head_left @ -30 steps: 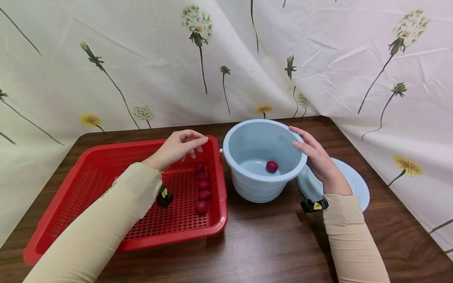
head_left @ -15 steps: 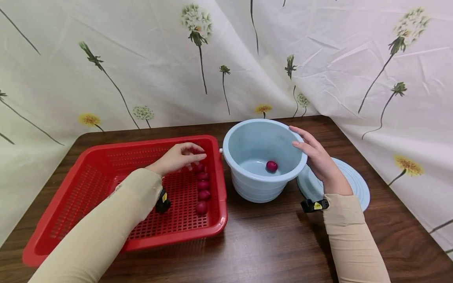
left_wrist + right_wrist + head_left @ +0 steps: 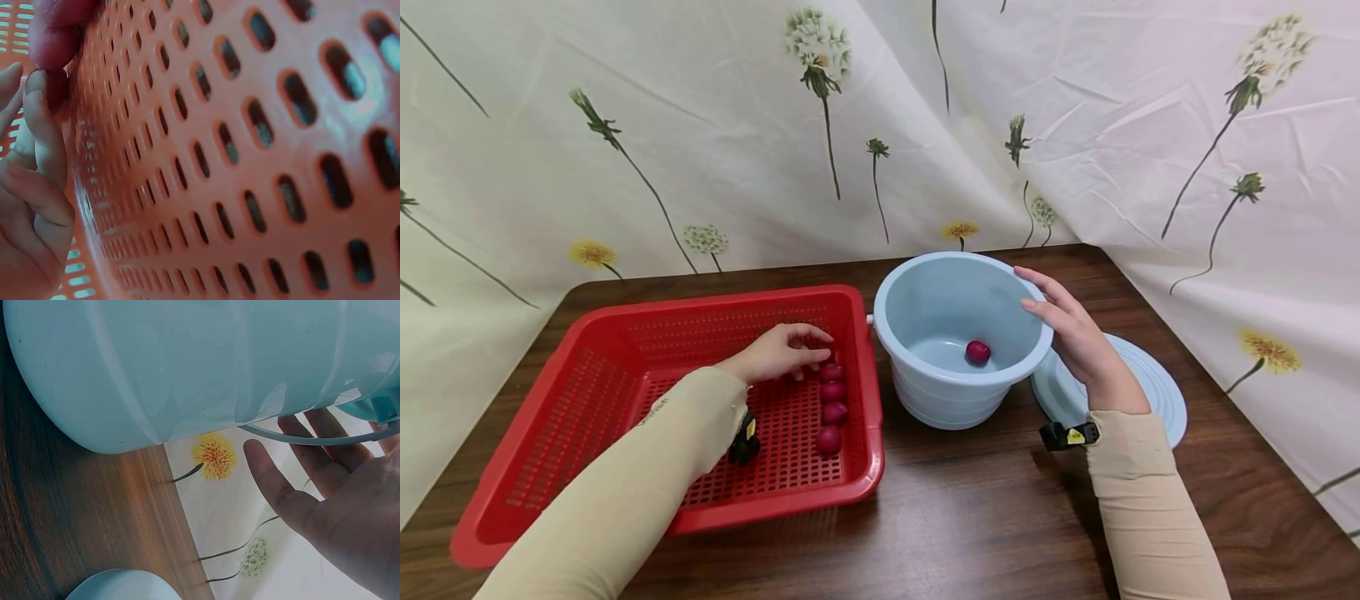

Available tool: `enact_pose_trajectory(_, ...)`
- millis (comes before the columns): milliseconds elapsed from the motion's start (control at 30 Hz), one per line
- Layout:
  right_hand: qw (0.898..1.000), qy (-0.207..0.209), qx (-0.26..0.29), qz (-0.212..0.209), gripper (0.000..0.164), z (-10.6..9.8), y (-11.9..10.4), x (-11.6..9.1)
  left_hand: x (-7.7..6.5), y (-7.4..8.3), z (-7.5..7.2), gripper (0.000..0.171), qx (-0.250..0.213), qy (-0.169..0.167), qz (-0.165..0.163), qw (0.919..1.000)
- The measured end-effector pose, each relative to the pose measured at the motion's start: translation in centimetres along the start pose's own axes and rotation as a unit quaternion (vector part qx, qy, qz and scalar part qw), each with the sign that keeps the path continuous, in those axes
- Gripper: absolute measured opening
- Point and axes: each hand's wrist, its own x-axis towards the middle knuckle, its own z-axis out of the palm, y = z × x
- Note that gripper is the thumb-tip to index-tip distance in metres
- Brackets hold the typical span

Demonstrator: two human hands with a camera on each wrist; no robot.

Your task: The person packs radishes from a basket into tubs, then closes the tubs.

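Observation:
My left hand (image 3: 784, 350) reaches into the red plastic basket (image 3: 874, 433), its fingers loosely bent at the far end of a row of small round crimson vegetables (image 3: 833, 413), several of them along the right wall. In the left wrist view a fingertip lies against the end vegetable (image 3: 57, 87); from the head that one is hidden under the hand. My right hand (image 3: 1078, 346) holds the far right rim of the light blue bucket (image 3: 943, 400), thumb at the edge and fingers outside. One crimson vegetable (image 3: 977, 352) lies on the bucket's floor.
A light blue lid (image 3: 1153, 387) lies on the dark wooden table (image 3: 955, 517) right of the bucket, partly behind the right hand. The bucket's thin handle (image 3: 325, 441) hangs beside the right fingers. A flower-printed cloth (image 3: 730, 150) closes off the back and right side.
My left hand has come down and a little toward me into the basket, covering the farthest vegetable of the row. The right hand and bucket have stayed in place.

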Motion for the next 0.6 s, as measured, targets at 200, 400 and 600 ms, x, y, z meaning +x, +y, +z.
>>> enact_pose_trajectory(200, 1.0, 0.001, -0.004, 0.0, 0.053, 0.01, 0.04, -0.02, 0.17, -0.28, 0.25, 0.039, -0.023, -0.019, -0.019, 0.9994)
enact_pose_trajectory(400, 1.0, 0.0, -0.005, -0.001, 0.053, 0.01, 0.0, 0.0, 0.07, -0.1, 0.37, 0.042, -0.024, -0.029, -0.034, 0.9987)
enact_pose_trajectory(600, 1.0, 0.0, -0.001, 0.002, 0.053, 0.01, -0.04, -0.02, 0.21, 0.14, 0.44, 0.039, 0.009, -0.021, -0.047, 0.9986)
